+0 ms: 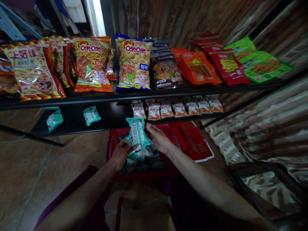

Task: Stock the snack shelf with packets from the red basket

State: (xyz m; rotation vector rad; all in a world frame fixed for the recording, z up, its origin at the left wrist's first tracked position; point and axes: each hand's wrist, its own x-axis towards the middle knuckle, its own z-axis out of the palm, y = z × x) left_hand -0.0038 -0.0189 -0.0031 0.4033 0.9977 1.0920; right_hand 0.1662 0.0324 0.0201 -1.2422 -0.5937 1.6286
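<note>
Teal packet [137,132], long axis toward shelf [112,112], left fingers [124,143] pinching it, right fingers [152,130] outstretched

I record the held packet [137,133] as teal with a pale grey panel. Shelf unit [96,98]: black. Right-hand basket [190,138]: red, whitish handle [209,157]. Crab-print bag [134,65]: yellow, blue-edged. Rightmost pouch [264,65]: bright green. Curtain [166,19]: brown and cream, mottled.

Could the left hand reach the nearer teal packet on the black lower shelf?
Probably yes: nothing visible blocks the left hand from that teal plastic packet, though the hand's fingers hold another teal packet.
</note>
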